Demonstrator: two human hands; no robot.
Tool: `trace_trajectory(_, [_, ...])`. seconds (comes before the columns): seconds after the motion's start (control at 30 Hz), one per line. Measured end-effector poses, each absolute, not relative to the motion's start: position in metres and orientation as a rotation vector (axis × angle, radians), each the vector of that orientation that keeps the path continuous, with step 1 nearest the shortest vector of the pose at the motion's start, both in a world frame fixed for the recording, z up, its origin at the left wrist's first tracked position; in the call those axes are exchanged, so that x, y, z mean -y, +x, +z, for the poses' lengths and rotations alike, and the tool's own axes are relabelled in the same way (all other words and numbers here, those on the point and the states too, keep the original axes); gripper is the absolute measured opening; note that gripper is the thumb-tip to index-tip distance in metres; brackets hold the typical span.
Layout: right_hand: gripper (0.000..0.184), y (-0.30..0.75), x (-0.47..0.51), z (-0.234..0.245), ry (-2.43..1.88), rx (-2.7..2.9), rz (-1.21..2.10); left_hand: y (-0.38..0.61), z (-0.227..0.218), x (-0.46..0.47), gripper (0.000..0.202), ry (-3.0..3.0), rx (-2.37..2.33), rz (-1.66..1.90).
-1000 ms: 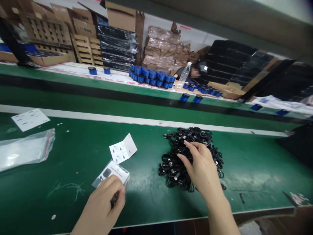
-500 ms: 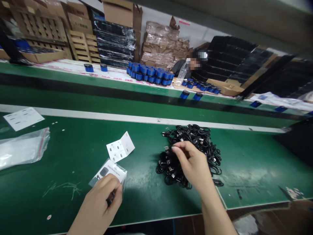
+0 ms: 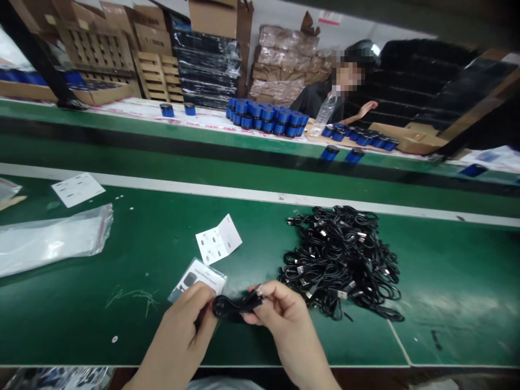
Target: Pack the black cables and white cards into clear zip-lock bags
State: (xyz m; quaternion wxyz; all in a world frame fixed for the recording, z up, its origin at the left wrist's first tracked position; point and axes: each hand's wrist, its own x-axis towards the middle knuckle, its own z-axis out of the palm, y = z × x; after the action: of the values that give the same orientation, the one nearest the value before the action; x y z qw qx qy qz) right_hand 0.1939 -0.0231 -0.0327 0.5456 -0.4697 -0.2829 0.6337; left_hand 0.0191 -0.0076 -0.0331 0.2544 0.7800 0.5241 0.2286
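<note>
My right hand (image 3: 280, 317) pinches a small coiled black cable (image 3: 235, 306) just above the green table (image 3: 122, 260). My left hand (image 3: 189, 322) is closed on the open end of a small clear bag with a printed card inside (image 3: 197, 281), and its fingers meet the cable. A heap of several coiled black cables (image 3: 341, 260) lies to the right of both hands. A folded white leaflet (image 3: 219, 239) lies just beyond the bag.
A large clear zip bag (image 3: 52, 241) and a white sheet (image 3: 77, 189) lie at the left. Beyond a white stripe, a far bench carries several blue round cans (image 3: 266, 116), a plastic bottle (image 3: 327, 111) and cardboard boxes. A person sits behind that bench.
My right hand has left the cable heap with one coiled cable and carried it left to my left hand at the bag. The view has shifted slightly.
</note>
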Motion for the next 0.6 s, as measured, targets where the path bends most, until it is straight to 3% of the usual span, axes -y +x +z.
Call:
trace_trajectory(0.17, [0.014, 0.196, 0.026, -0.043, -1.444, 1.232, 1.024, 0.018, -0.027, 0.006, 0.025, 2.054, -1.413, 0.624])
trace_trajectory(0.27, [0.021, 0.204, 0.029, -0.036, -1.484, 1.514, 0.766, 0.019, -0.026, 0.007, 0.026, 2.014, -1.403, 0.627])
trace_trajectory(0.6, [0.023, 0.181, 0.043, -0.037, -1.513, 1.599, 0.599, 0.017, -0.033, 0.019, 0.013, 2.190, -1.472, 0.813])
